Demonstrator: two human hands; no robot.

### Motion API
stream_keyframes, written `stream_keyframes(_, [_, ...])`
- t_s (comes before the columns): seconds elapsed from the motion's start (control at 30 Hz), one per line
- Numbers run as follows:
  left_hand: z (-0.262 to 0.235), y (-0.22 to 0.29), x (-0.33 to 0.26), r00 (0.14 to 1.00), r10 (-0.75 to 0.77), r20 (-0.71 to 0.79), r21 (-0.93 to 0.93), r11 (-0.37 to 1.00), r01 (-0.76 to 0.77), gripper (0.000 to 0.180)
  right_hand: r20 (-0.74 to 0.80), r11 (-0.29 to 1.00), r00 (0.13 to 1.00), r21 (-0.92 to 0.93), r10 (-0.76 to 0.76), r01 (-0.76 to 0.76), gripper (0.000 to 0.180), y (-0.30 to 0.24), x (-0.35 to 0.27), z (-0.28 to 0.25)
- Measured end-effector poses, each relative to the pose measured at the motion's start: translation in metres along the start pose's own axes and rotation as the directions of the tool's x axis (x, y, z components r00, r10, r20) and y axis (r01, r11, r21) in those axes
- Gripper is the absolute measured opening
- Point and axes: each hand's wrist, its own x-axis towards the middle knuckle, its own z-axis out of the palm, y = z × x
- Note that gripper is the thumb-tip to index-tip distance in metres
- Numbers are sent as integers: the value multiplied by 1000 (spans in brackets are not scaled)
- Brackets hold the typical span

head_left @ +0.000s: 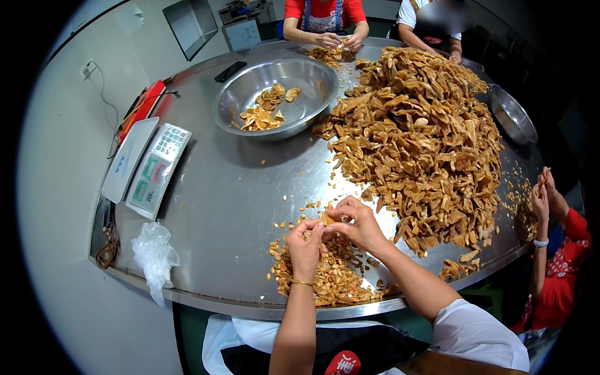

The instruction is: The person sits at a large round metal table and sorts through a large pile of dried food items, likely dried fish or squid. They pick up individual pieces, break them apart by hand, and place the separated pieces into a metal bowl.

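Above the near part of the steel table, my left hand and my right hand come together with fingertips pinched. Between them they grip a thin brown dried slice, partly hidden by the fingers; its exact kind I cannot make out. Directly under my hands spreads a low heap of small broken bits, paler than the slices. To the right and beyond rises a large pile of similar brown dried slices.
A wide steel bowl holding a few slices stands beyond my hands. At left are a digital scale, a plastic bag and a phone. Another bowl sits far right. Co-workers' hands work around the table.
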Motion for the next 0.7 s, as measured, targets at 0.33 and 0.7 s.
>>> stream_keyframes(0.33, [3,-7,0,989,142,-37,353,928,-120,11,-188,958,970,-267,-157,103,6,0,-2,6])
stream_keyframes(0.7, [6,9,6,986,-139,89,-232,960,156,14,129,714,887,547,443,-436,17,12,2,-3])
